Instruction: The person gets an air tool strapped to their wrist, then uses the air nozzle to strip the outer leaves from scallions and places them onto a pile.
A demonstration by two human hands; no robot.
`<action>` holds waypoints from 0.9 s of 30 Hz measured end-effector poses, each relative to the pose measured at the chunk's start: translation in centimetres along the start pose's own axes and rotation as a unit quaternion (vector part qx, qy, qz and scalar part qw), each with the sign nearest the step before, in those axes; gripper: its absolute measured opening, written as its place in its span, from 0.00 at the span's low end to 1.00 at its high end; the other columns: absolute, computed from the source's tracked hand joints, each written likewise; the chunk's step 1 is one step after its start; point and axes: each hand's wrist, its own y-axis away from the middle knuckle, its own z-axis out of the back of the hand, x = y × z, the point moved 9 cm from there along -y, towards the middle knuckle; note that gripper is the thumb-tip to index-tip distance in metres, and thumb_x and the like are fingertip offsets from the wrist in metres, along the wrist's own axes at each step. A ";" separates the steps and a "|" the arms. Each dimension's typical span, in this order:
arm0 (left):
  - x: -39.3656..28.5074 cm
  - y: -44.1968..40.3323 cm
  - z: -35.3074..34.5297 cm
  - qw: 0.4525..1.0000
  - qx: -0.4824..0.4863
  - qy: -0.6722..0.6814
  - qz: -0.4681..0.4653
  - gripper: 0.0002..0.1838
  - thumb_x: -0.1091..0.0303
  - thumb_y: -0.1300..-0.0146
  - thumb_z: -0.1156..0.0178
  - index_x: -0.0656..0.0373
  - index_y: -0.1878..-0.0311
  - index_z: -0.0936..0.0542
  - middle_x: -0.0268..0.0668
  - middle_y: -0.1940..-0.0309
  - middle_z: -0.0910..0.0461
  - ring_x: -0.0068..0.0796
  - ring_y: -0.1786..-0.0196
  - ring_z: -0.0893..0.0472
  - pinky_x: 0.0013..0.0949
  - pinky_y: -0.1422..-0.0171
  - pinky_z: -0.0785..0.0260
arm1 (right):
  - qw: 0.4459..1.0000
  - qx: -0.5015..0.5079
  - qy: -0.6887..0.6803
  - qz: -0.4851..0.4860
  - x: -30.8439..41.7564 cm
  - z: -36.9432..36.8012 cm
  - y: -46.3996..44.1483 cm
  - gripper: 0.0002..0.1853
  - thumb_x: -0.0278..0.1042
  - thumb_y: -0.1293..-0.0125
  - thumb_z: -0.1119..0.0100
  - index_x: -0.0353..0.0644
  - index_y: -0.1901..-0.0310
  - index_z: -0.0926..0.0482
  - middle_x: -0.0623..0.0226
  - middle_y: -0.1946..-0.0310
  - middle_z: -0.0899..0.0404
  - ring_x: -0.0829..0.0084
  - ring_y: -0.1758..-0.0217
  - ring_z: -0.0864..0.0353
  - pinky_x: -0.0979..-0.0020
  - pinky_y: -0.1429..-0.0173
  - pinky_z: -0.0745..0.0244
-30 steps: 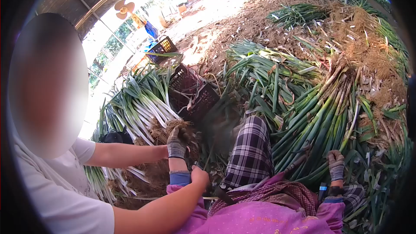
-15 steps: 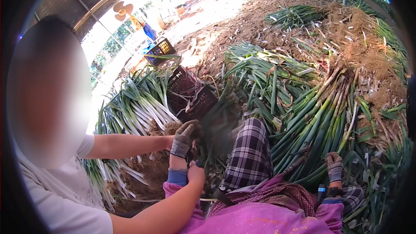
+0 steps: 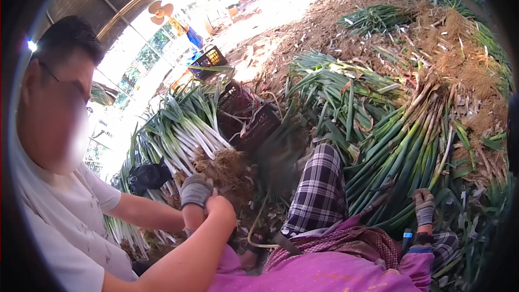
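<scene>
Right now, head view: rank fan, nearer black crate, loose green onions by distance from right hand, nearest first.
From the right hand:
1. Loose green onions, just ahead
2. Nearer black crate, ahead and left
3. Fan, far back left

No text, brand, number or sign can be read. The pink garment (image 3: 292,271) carries small yellowish marks (image 3: 346,277) at the bottom of the view, too faint to tell letters from pattern. Near the right hand (image 3: 424,207), a dark item (image 3: 406,242) bears 1 light-blue patch (image 3: 407,234), too small to make out. Any print on the yellow part (image 3: 175,26) below the fan blades (image 3: 160,12) is illegible.
</scene>
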 end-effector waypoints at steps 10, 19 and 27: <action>-0.4 5.5 3.7 0.930 0.069 0.303 0.195 0.18 0.54 0.44 0.51 0.60 0.60 0.28 0.36 0.71 0.26 0.32 0.70 0.27 0.36 0.65 0.33 | 1.000 0.015 -0.014 -0.023 -1.4 -0.3 -1.7 0.04 0.31 0.37 0.46 0.41 0.66 0.24 0.74 0.80 0.27 0.85 0.81 0.33 0.79 0.76 0.36; 1.5 7.8 2.8 0.902 0.083 0.326 0.270 0.19 0.53 0.45 0.51 0.60 0.61 0.28 0.36 0.72 0.26 0.33 0.71 0.27 0.37 0.66 0.34 | 0.999 -0.006 -0.020 -0.025 -2.0 0.9 -1.3 0.05 0.33 0.37 0.45 0.42 0.66 0.24 0.75 0.80 0.28 0.85 0.82 0.35 0.80 0.78 0.40; 2.7 8.9 1.2 0.876 0.097 0.356 0.311 0.20 0.51 0.45 0.51 0.59 0.62 0.28 0.36 0.73 0.26 0.33 0.72 0.27 0.37 0.66 0.34 | 0.999 0.025 -0.018 -0.035 -2.1 -0.5 -1.7 0.04 0.31 0.37 0.48 0.42 0.63 0.25 0.74 0.81 0.28 0.84 0.83 0.34 0.80 0.79 0.38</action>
